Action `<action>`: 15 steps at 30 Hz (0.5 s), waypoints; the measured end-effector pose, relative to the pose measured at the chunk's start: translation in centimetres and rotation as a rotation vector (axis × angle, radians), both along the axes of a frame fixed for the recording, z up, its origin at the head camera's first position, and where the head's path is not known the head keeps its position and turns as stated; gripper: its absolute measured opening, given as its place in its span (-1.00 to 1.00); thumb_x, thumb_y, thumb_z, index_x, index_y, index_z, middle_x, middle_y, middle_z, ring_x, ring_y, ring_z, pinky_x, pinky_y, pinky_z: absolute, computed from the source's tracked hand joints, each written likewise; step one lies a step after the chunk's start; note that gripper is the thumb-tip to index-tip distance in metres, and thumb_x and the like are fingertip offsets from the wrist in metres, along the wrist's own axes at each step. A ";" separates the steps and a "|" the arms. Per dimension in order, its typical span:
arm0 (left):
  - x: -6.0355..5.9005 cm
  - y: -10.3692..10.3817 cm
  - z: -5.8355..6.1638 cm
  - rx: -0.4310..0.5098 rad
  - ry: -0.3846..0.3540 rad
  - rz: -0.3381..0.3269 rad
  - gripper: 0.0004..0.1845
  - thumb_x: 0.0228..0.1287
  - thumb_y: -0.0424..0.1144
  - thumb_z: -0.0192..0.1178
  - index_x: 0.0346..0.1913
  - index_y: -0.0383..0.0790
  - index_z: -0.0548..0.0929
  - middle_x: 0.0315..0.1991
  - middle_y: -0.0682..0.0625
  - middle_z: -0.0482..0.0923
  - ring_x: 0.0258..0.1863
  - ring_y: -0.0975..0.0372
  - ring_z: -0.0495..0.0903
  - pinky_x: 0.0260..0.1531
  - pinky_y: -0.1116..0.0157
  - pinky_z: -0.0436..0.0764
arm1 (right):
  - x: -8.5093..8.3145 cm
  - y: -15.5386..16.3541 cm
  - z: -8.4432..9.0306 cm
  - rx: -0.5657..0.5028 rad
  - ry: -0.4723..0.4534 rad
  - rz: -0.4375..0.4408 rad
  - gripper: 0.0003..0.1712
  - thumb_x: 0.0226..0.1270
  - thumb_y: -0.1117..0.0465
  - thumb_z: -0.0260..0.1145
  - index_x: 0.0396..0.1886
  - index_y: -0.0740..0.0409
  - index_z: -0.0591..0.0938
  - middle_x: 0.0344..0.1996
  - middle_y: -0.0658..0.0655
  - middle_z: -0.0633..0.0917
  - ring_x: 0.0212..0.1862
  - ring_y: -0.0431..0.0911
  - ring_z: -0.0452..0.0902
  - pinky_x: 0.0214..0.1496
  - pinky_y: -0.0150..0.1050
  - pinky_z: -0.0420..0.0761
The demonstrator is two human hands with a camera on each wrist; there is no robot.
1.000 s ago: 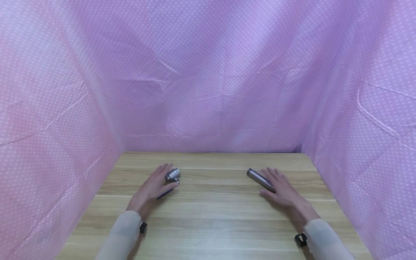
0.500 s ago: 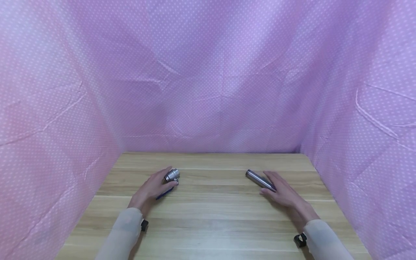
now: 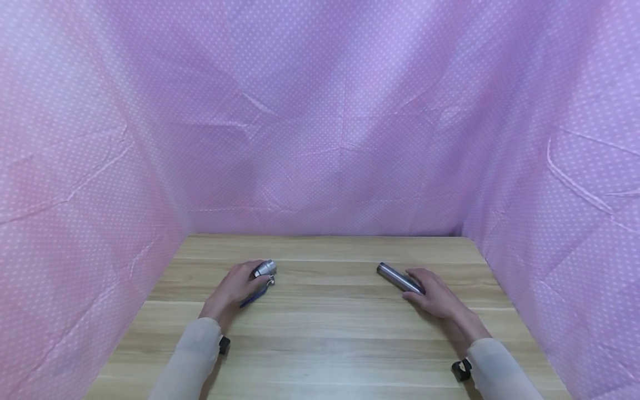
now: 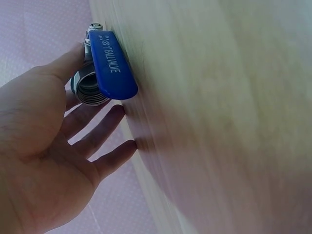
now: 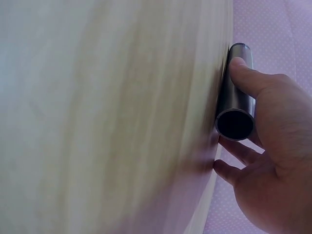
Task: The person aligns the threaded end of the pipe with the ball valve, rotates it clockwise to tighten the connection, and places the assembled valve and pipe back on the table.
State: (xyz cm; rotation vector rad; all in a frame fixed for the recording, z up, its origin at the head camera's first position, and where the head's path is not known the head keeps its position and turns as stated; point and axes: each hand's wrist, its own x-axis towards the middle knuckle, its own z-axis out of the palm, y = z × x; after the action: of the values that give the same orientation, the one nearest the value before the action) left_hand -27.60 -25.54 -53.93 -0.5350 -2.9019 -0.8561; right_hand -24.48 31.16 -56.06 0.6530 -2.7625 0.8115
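Observation:
On the left half of the table, my left hand (image 3: 235, 289) grips a steel ball valve (image 3: 267, 268) between the thumb and the fingers behind it. Its blue lever handle (image 4: 113, 68), printed "BALL VALVE", points back toward the wrist; a threaded opening shows beside it. Over on the right, a smooth steel pipe (image 3: 397, 276) lies slanted on the wood. My right hand (image 3: 436, 294) holds its near end, with the thumb (image 5: 246, 78) along one side and fingers at the other. Fingertips behind the valve and behind the pipe are partly hidden.
Both things lie on a light wooden table (image 3: 330, 328), with a wide stretch of bare wood between the hands. Pink dotted cloth (image 3: 340, 139) hangs behind the table and at both sides. Dark wrist straps (image 3: 461, 369) show below the sleeves.
Both hands' fingers were spread flatter beside the valve and the pipe; they have curled in around them. Valve and pipe have hardly moved.

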 end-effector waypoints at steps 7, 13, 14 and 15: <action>-0.2 0.2 -0.3 -0.013 0.034 0.008 -0.60 0.56 -0.17 0.48 0.31 -0.27 0.78 0.05 -0.20 0.88 0.07 -0.07 0.83 0.25 -0.21 0.79 | -0.1 0.0 0.0 0.013 0.028 -0.010 -0.48 0.35 0.20 0.69 0.22 0.30 0.77 0.04 0.20 0.84 0.06 0.09 0.77 0.18 0.10 0.79; -0.4 0.1 -0.4 -0.022 0.055 0.009 -0.62 0.56 -0.18 0.47 0.29 -0.29 0.79 0.01 -0.18 0.88 0.01 -0.02 0.84 0.18 -0.18 0.81 | -0.1 0.3 0.2 0.022 0.016 -0.040 -0.55 0.36 0.19 0.69 0.17 0.26 0.80 -0.07 0.09 0.81 -0.04 -0.06 0.69 0.03 -0.10 0.72; -0.4 0.1 -0.4 -0.022 0.053 0.010 -0.62 0.56 -0.18 0.47 0.29 -0.29 0.79 0.01 -0.18 0.88 0.00 -0.02 0.83 0.17 -0.18 0.81 | -0.1 0.3 0.2 0.026 0.018 -0.042 -0.55 0.36 0.20 0.68 0.16 0.26 0.80 -0.07 0.09 0.82 -0.04 -0.06 0.69 0.03 -0.09 0.72; -0.4 0.1 -0.4 -0.019 0.048 0.014 -0.61 0.56 -0.17 0.47 0.29 -0.29 0.79 0.01 -0.19 0.88 0.00 -0.02 0.83 0.17 -0.18 0.81 | -0.1 0.3 0.1 0.031 0.020 -0.044 -0.55 0.36 0.20 0.68 0.16 0.26 0.80 -0.08 0.09 0.82 -0.04 -0.05 0.69 0.03 -0.08 0.72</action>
State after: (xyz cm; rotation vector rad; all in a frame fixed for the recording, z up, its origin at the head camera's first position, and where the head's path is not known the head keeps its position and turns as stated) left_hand -28.04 -25.42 -54.34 -0.5286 -2.8696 -0.8039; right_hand -24.53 31.46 -55.92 0.6000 -2.7661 0.7498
